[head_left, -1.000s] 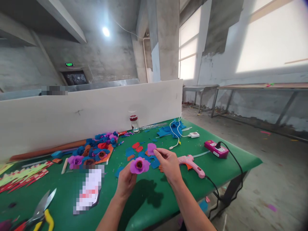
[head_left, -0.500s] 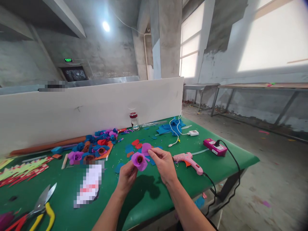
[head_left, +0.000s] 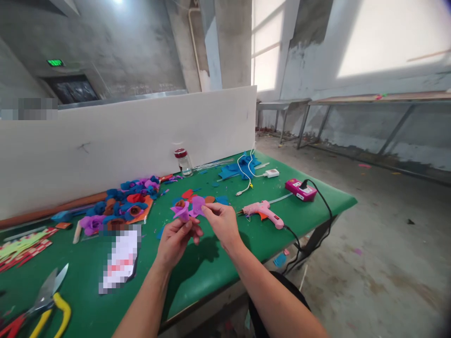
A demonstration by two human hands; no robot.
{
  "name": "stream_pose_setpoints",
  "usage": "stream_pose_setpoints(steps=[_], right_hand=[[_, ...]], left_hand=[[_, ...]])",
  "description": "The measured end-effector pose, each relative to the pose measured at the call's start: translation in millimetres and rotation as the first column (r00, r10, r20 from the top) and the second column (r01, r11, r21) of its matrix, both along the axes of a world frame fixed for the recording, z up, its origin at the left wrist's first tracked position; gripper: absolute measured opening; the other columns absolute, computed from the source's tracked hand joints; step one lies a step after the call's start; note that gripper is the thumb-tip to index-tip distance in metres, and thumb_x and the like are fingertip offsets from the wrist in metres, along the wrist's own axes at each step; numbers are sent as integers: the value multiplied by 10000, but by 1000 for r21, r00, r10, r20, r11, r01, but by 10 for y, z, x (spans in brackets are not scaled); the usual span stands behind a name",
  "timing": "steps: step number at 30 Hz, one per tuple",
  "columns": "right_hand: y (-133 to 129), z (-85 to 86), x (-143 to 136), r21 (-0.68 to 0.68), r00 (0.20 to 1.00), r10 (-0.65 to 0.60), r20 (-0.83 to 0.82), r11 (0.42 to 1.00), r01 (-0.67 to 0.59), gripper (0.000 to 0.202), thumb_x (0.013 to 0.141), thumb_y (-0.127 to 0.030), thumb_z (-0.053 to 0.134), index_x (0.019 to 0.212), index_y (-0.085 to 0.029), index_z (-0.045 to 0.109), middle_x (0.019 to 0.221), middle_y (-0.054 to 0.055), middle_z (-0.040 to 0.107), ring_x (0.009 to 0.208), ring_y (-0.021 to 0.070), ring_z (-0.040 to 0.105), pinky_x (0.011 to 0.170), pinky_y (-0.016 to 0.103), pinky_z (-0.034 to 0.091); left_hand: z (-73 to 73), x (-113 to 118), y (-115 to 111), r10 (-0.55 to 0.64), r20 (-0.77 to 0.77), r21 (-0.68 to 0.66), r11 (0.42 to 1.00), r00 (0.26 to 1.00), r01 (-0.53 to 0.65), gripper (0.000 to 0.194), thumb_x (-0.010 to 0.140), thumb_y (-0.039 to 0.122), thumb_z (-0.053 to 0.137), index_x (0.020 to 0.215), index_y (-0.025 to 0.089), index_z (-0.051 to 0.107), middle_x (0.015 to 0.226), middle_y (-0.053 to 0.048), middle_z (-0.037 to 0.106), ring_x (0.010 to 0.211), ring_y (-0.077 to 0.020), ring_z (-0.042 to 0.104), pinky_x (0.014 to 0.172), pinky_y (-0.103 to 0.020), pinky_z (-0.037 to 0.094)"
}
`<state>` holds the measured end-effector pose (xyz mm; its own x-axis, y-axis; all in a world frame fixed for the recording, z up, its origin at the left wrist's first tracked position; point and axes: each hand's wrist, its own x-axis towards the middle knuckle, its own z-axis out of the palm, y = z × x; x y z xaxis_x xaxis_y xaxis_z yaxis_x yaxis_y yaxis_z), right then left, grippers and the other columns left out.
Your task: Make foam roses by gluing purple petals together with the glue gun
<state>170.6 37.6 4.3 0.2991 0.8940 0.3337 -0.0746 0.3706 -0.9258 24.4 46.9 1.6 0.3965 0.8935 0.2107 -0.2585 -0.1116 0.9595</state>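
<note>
A purple paper flower with a brown centre [head_left: 181, 211] is pinched from below in my left hand [head_left: 177, 240], its fingers closed round the base. My right hand [head_left: 221, 222] holds a loose purple petal [head_left: 198, 205] between thumb and fingers, close to the flower's right side. Red, blue and brown paper pieces [head_left: 188, 193] lie on the green table just behind the flower. To the right of my right hand rests a pink glue gun [head_left: 263, 211], its nozzle toward that hand.
Finished flowers [head_left: 132, 206] are heaped at the left, near scissors with yellow handles [head_left: 63, 307]. A glass jar [head_left: 183, 163] stands by the white panel [head_left: 141, 129]. Cables run from a magenta power strip [head_left: 300, 190] over the table's right edge.
The view has shifted, so the scene sits further left and higher. The flower has tipped from facing me to a side view, and my left hand's fingers have spread slightly beneath it.
</note>
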Motion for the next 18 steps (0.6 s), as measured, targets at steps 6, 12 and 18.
stream_pose_setpoints(steps=[6,12,18], right_hand=[[-32,27,-24,0,1000,2,-26,1000,-2,231,802,-293,588,773,-173,784,679,-2,719,608,151,600,600,237,444],[-31,19,-47,0,997,-3,-79,1000,3,227,795,-289,592,738,-164,773,632,-7,692,564,135,558,575,235,421],[-12,-17,-56,16,993,38,-109,999,-36,232,800,-289,587,776,-177,789,662,-3,704,590,142,567,584,238,421]], left_hand=[[-7,-20,26,-30,-13,-24,999,999,29,205,794,327,703,870,137,712,652,-62,695,504,-130,599,495,-231,471],[-48,7,46,-5,-85,53,999,996,9,212,811,327,684,890,132,708,659,-53,691,520,-140,604,508,-249,475],[-108,-4,87,98,-267,204,978,959,-43,210,848,317,638,843,120,711,703,-55,703,538,-133,613,575,-263,492]])
